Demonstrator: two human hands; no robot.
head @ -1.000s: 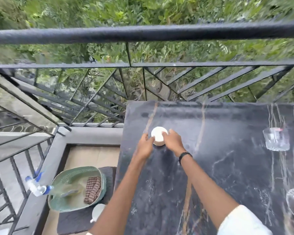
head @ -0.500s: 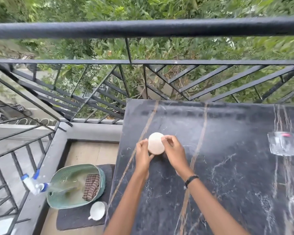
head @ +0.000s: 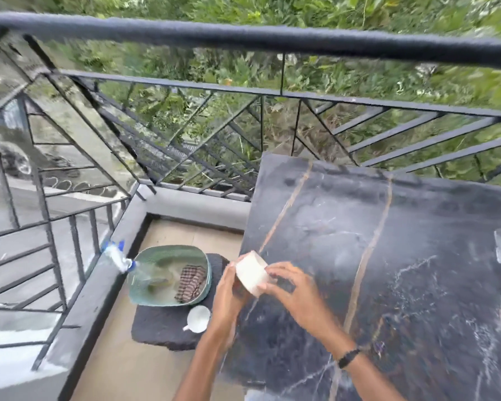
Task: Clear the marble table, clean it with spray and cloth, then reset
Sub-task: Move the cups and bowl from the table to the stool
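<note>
Both hands, left (head: 229, 287) and right (head: 292, 287), now carry small round white cup (head: 251, 274) off black marble table (head: 388, 256) centre to its left edge, tilted.

Black metal railing (head: 261, 39) bounds a beige-floored balcony (head: 145, 369); green foliage (head: 301, 13) beyond.

Both hands (head: 268, 287) grip white cup (head: 251, 274) above marble table (head: 417, 285) left edge.
</note>
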